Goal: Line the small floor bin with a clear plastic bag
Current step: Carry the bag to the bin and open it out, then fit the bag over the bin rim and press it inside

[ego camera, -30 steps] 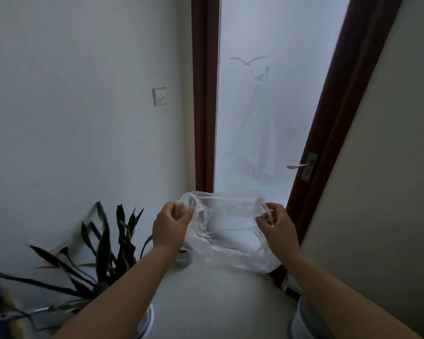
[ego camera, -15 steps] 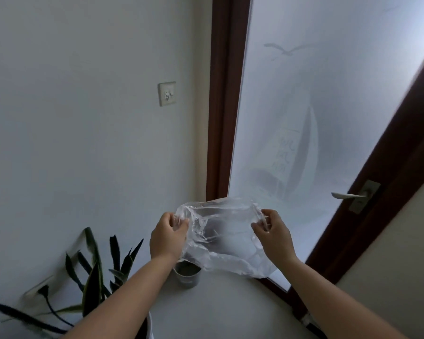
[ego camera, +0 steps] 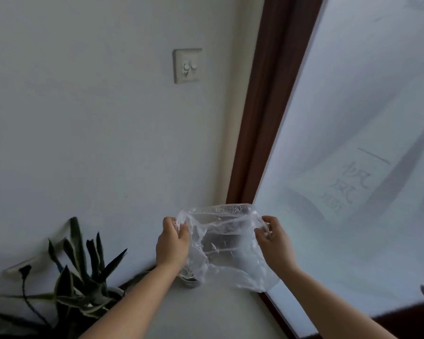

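Clear plastic bag (ego camera: 227, 243) stretched open, empty, between left hand (ego camera: 172, 243) and right hand (ego camera: 275, 242).

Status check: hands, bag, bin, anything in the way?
Left hand and right hand grip bag, mouth spread. Bin below, mostly hidden, unlined. Plant left, apart.

Your left hand (ego camera: 173, 242) and right hand (ego camera: 275, 241) extend forward at equal height, apart, fingers pinched closed, forearms converging slightly.

Bag (ego camera: 227, 243) clear, crinkly. Wall (ego camera: 83, 143) white. Door frame (ego camera: 262, 106) dark brown. Glass (ego camera: 353, 118) frosted w/ sailboat motif. Plant (ego camera: 83, 277) dark green, pale-edged.
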